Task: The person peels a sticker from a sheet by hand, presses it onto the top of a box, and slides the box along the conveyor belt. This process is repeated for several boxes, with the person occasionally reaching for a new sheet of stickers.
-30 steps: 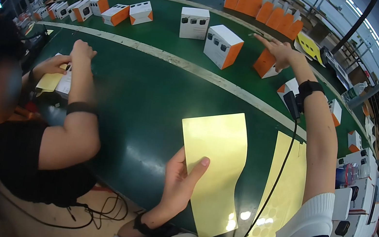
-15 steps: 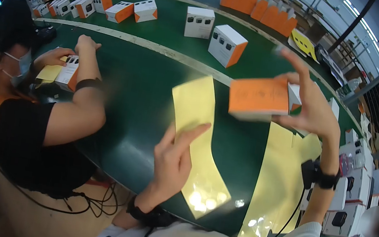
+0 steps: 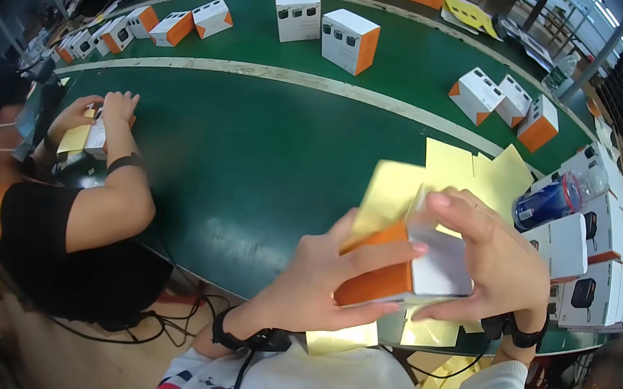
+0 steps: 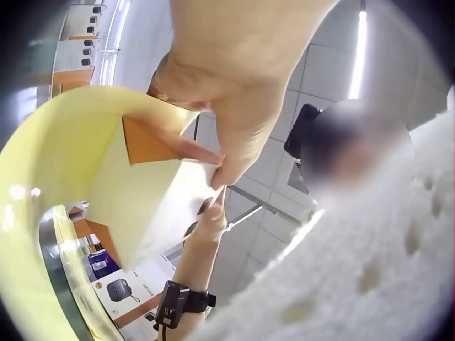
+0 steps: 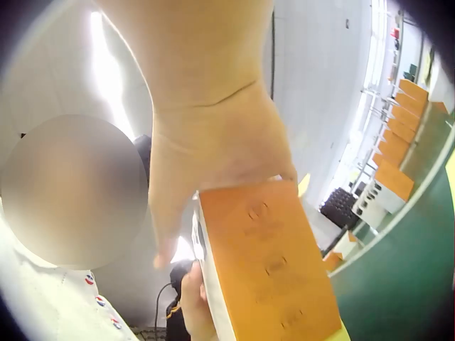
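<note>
A small white and orange box (image 3: 441,272) is held between both hands just in front of the person's body. The left hand (image 3: 307,278) grips its left end, fingers along the orange side, and a yellow sticker sheet (image 3: 392,192) stays in that hand behind the box. From the right, the right hand (image 3: 514,265) holds the box with its thumb and fingers bent round the white end. In the left wrist view the sheet (image 4: 43,153) curves beside the box (image 4: 146,206). The right wrist view shows the box's orange face (image 5: 274,266) below the palm.
More yellow sheets (image 3: 449,163) lie on the green table (image 3: 249,177) at the right. Stacked boxes (image 3: 590,296) and a blue-labelled bottle (image 3: 548,202) stand beyond them. Boxes (image 3: 349,41) line the belt behind a pale strip (image 3: 304,81). Another person (image 3: 82,217) works at the left.
The right hand has carried the box from the belt down to the left hand. The left hand, which held only the sheet, now also grips the box. The head view has shifted.
</note>
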Available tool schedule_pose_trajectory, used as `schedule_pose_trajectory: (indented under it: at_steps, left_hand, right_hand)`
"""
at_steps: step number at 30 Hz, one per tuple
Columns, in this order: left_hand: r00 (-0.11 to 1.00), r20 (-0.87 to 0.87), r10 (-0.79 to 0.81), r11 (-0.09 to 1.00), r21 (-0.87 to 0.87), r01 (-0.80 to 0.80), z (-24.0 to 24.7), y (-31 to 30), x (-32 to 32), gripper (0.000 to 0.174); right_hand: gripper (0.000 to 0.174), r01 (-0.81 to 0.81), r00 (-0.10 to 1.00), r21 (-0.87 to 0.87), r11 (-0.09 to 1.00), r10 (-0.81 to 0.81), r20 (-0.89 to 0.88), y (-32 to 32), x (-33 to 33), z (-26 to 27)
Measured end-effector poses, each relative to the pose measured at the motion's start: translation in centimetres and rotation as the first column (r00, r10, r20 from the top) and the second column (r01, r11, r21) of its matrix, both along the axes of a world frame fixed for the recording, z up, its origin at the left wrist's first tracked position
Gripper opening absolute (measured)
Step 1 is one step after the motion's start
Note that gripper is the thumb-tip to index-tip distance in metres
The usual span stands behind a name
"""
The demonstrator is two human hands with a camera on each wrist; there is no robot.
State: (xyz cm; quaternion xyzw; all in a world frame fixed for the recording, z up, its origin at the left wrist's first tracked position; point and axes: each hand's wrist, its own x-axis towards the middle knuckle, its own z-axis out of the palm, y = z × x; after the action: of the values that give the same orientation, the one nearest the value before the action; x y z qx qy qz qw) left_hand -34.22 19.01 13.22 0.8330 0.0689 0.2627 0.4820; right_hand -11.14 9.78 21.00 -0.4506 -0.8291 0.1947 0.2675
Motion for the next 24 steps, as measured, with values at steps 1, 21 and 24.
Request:
schedule_pose_trajectory:
  at_steps: [1,21,24]
  left_hand:
    - [0.994,0.11,0.015,0.999,0.043,-0.02,0.1,0.5,0.0,0.067]
    - [0.9,0.33,0.286,0.958,-0.098,-0.269,-3.9,4.5,-5.2,0.054]
    - [0.893,0.332,0.302,0.952,-0.149,-0.267,-4.6,5.3,-5.3,0.054]
  right_hand:
    - [0.123,-0.062,0.996,-0.011,0.998,0.061,-0.064,0.0,0.4,-0.9]
    - [0.014,0.304,0.891,0.069,0.95,-0.258,-0.373,3.0,-5.6,0.8]
    - [0.012,0.3,0.908,0.103,0.948,-0.25,-0.337,4.2,-5.9,0.3]
